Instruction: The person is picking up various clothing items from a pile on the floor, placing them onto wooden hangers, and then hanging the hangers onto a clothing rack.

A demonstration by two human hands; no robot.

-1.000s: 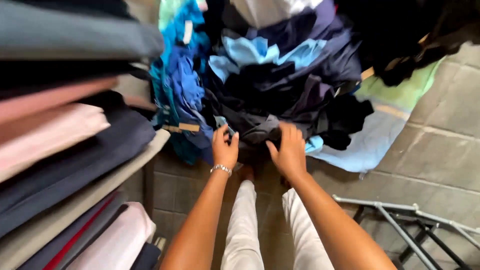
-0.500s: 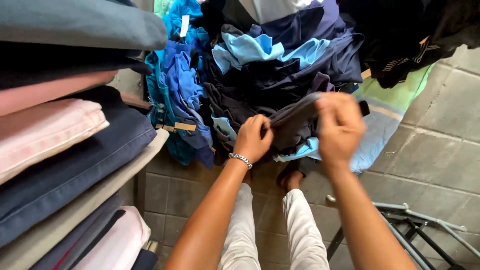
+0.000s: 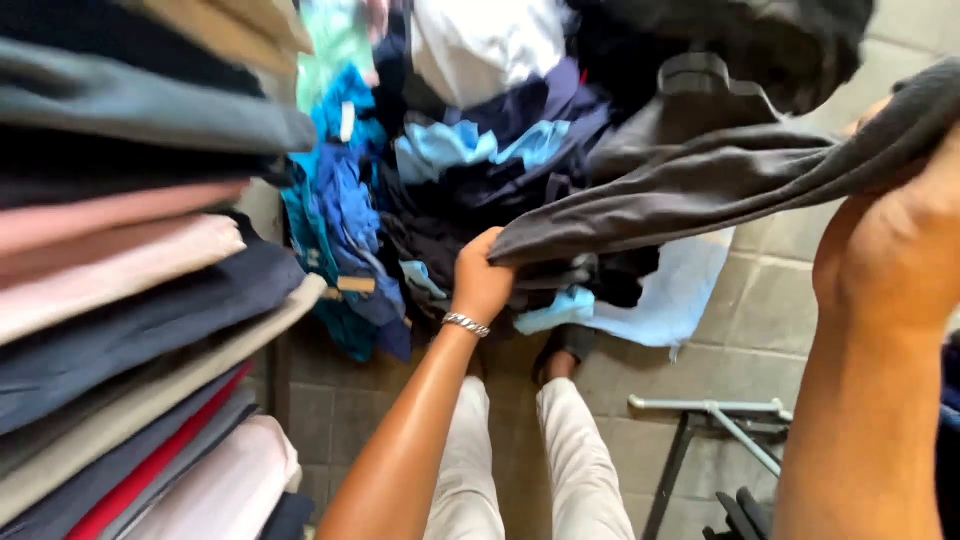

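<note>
Item in hand: one dark grey garment (image 3: 700,185), plain and softly creased, which we hold stretched in a long band from lower left to upper right above the clothes pile (image 3: 480,190). Our left hand (image 3: 482,280), a silver bracelet (image 3: 466,324) on its wrist, has its fingers closed on the garment's lower end; our right hand (image 3: 895,250) grips the upper end near the frame's right edge, fingers wrapped in the cloth. The pile behind mixes navy, bright blue, pale blue, white and black pieces, too tangled for us to count. One small pale tag (image 3: 347,121) hangs on a blue piece, and one tan strip (image 3: 355,285) sits lower on it. To our left, a stack of folded trousers (image 3: 130,300) in grey, pink, navy, beige and red. Below, white trouser legs (image 3: 510,470), a tiled floor (image 3: 760,330) and one metal stand (image 3: 710,420).
</note>
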